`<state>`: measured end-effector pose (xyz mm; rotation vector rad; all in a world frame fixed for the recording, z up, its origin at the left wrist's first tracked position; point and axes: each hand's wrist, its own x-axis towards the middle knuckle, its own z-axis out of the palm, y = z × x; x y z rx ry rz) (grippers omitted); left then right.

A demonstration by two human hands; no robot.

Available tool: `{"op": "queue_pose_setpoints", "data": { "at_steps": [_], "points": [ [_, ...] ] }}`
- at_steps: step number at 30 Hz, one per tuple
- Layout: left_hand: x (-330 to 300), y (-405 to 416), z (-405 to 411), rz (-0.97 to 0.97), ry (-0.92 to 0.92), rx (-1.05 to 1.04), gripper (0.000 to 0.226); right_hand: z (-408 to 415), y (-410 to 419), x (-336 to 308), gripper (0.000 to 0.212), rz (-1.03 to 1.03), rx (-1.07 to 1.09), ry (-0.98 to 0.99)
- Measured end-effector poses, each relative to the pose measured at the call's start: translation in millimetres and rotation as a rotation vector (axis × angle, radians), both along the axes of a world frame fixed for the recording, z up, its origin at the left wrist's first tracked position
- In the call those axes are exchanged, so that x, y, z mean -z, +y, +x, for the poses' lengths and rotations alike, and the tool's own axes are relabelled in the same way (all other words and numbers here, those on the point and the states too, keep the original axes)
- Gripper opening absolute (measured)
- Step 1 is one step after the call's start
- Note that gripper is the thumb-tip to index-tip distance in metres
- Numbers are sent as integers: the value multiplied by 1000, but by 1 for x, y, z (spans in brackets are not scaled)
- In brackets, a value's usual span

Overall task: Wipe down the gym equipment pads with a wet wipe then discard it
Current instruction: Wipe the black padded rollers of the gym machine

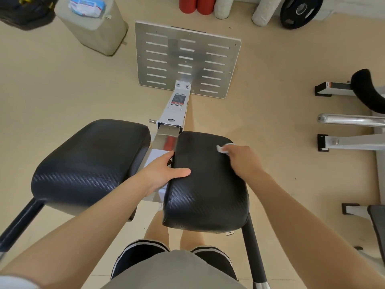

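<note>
One illegible red-and-black frame label (178, 100)

Gym interior, likely small or home setup. Twin black padded cushions (89, 163) on white steel machine frame, slotted metal footplate (187, 59) ahead of fingers. Rubber weight plate (301, 11) against far wall, red foam rollers (195, 5) beside it. Chrome bar (350, 119), more frames to right. Beige floor (62, 90).

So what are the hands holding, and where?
The right hand holds the wipe, bunched under its fingers, one end poking out. The left hand grips the right pad by its inner edge, thumb on top.
</note>
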<state>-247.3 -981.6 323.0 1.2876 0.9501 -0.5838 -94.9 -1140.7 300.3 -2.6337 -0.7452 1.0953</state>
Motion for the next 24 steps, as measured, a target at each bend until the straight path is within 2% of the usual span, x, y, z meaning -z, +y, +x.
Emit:
{"op": "queue_pose_setpoints", "data": {
  "at_steps": [2, 4, 9, 14, 19, 24],
  "points": [
    [0, -1, 0, 6, -2, -15, 63, 9, -16, 0, 27, -145, 48, -79],
    [-1, -2, 0, 6, -12, -33, 62, 7, -12, 0, 29, -181, 64, -93],
    [-6, -3, -8, -24, -26, -25, 66, -46, 46, -15, 34, 55, -197, -54],
    [-12, -6, -22, 39, -39, 16, 60, -71, 66, -25, 31, 157, -265, 43],
    [-8, -16, -28, 58, -46, -83, 56, -40, 22, -19, 33, 163, -172, 45],
    [-5, -18, -31, 56, -51, -132, 54, -14, -27, -26, 33, -19, 7, -19]
  ]
}}
